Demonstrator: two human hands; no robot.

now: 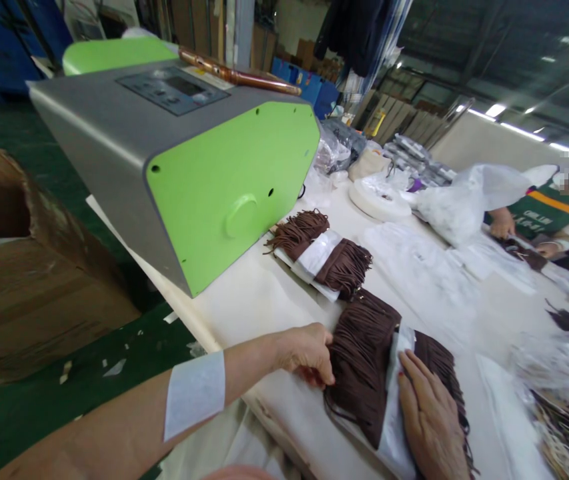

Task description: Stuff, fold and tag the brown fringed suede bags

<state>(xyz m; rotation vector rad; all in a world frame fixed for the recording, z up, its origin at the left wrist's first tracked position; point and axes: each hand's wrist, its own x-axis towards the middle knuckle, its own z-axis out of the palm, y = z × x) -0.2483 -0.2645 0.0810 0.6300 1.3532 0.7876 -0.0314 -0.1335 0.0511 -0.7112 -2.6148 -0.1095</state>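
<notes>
A brown fringed bundle point(364, 360) with a white band point(394, 413) around its middle lies on the white table near me. My left hand point(309, 353) is at the bundle's left edge, fingers curled together; what they pinch, if anything, is too small to tell. My right hand point(431, 413) lies flat over the band and the right part of the bundle, fingers stretched out. Just beyond, a second brown fringed bundle point(347, 267) with a white band rests on the table. A white patch point(195, 393) is on my left forearm.
A grey and green machine point(244, 193) stands on the table at the left. Beyond the bundles are a white roll point(379, 197) and plastic bags point(469, 200). A person's hands point(501, 223) work at the right. A cardboard box point(39, 287) is at the far left.
</notes>
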